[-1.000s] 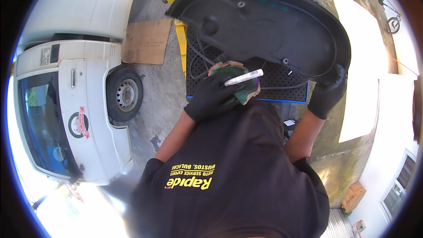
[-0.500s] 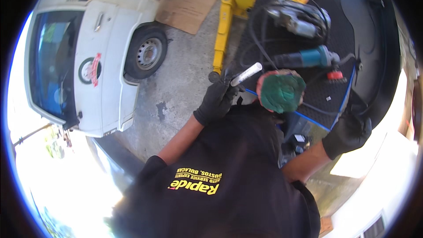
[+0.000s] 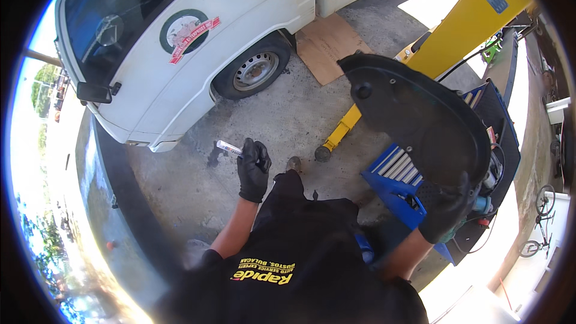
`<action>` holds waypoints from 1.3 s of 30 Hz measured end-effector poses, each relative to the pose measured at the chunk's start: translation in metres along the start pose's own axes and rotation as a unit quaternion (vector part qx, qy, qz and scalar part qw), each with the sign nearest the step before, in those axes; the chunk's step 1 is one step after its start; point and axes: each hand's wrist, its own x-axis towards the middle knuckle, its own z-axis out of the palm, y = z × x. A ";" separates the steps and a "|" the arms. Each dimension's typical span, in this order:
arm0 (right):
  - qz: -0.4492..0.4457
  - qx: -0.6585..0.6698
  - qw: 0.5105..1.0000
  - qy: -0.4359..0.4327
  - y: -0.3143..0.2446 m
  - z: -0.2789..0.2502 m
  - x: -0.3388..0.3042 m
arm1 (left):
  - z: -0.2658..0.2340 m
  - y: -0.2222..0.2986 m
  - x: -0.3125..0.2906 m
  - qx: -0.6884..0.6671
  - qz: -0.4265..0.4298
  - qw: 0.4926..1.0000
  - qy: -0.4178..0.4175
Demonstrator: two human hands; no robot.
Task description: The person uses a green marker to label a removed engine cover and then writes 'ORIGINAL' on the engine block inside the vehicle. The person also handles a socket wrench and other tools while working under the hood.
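My gloved left hand (image 3: 254,171) is closed around one end of a slim white tube (image 3: 228,147), whose other end points left over the concrete floor. At the right, my gloved right hand (image 3: 449,209) grips the lower end of a large black curved cover (image 3: 420,114), which looks like plastic. The cover is raised and tilted, with small round holes along it. It hides much of the blue-edged workbench behind it. My right fingers are partly lost against the dark cover.
A white van (image 3: 240,18) is parked at the left, beside a flattened cardboard sheet (image 3: 330,48). The yellow lift post (image 3: 468,18) has a low arm (image 3: 343,129) reaching toward my feet. A blue tool cart (image 3: 390,189) and a teal power tool (image 3: 482,205) are at the right.
My view has swung from the bench toward the van and floor. The black cover has come across in front of the bench with my right hand. My left hand still holds the white tube.
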 end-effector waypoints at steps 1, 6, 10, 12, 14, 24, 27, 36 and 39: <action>-0.038 -0.018 0.999 -0.026 -0.026 0.016 -0.004 | -0.021 0.016 0.016 -0.005 0.001 1.000 -0.012; 0.351 0.334 0.870 -0.085 -0.165 0.069 -0.022 | -0.053 0.125 0.060 0.206 -0.030 0.977 -0.044; 0.435 0.416 0.790 -0.116 -0.223 0.085 0.006 | -0.097 0.164 0.098 0.228 -0.051 0.969 -0.076; 0.403 0.438 0.799 -0.090 -0.238 0.088 0.032 | -0.111 0.160 0.117 0.214 -0.031 0.974 -0.068; 0.380 0.456 0.802 -0.060 -0.247 0.090 0.059 | -0.102 0.150 0.133 0.170 -0.028 0.983 -0.063; 0.196 0.301 0.933 -0.026 -0.233 0.181 0.091 | -0.038 0.141 0.241 0.181 0.098 0.971 -0.118; 0.279 0.394 0.871 -0.092 -0.225 0.211 0.100 | -0.003 0.145 0.300 0.210 0.132 0.958 -0.144; 0.346 0.422 0.828 -0.132 -0.197 0.311 0.175 | 0.146 0.098 0.518 -0.066 0.004 0.998 0.001; 0.328 0.371 0.856 -0.146 -0.197 0.345 0.212 | 0.161 0.090 0.567 0.018 0.134 0.991 0.013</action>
